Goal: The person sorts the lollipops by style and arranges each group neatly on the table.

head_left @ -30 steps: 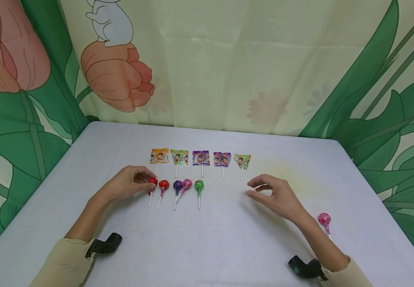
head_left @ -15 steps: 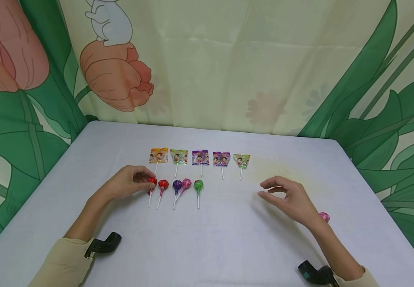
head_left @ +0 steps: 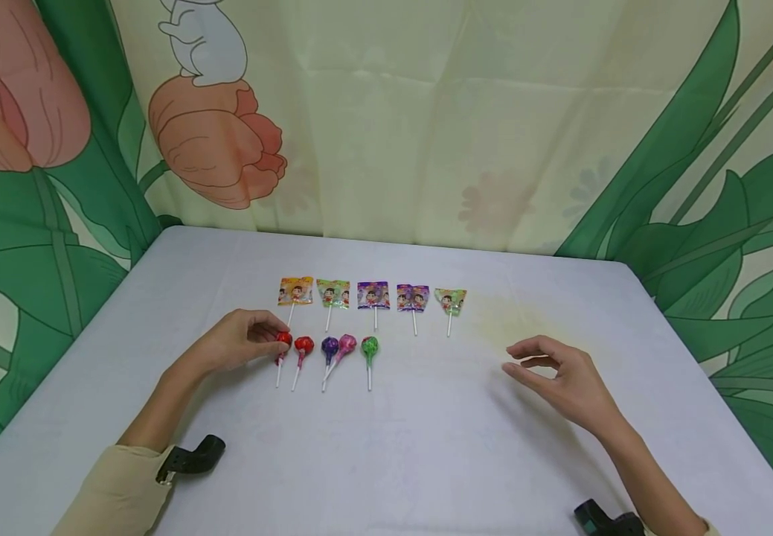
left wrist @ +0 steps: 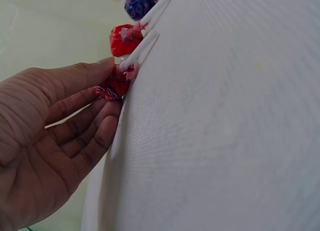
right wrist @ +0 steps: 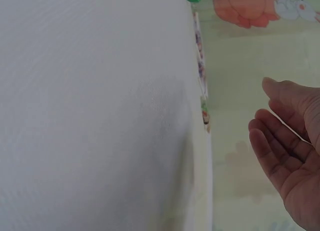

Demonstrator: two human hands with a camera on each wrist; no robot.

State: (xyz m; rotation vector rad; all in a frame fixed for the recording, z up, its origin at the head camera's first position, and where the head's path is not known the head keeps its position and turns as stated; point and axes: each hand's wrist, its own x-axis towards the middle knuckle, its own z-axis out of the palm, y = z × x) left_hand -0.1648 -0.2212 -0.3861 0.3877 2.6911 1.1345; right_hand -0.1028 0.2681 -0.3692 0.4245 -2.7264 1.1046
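My left hand (head_left: 245,344) pinches the leftmost red lollipop (left wrist: 119,81) between thumb and fingers, its white stick pointing toward me on the table. To the right of it lie a second red lollipop (head_left: 303,345), a purple lollipop (head_left: 329,347), a pink lollipop (head_left: 347,344) whose stick crosses the purple one's, and a green lollipop (head_left: 370,345). My right hand (head_left: 567,381) hovers above the right side of the table, fingers loosely bent, with nothing between them.
Behind the round lollipops runs a row of flat-wrapped ones: orange (head_left: 295,290), green (head_left: 333,293), purple (head_left: 373,295), another purple (head_left: 413,297) and another green (head_left: 450,301). A white cloth covers the table (head_left: 386,461); a printed curtain (head_left: 386,134) hangs behind.
My right hand has moved right and slightly toward me, and its arm now hides the single pink lollipop at the right. The left hand stays on the red lollipop.
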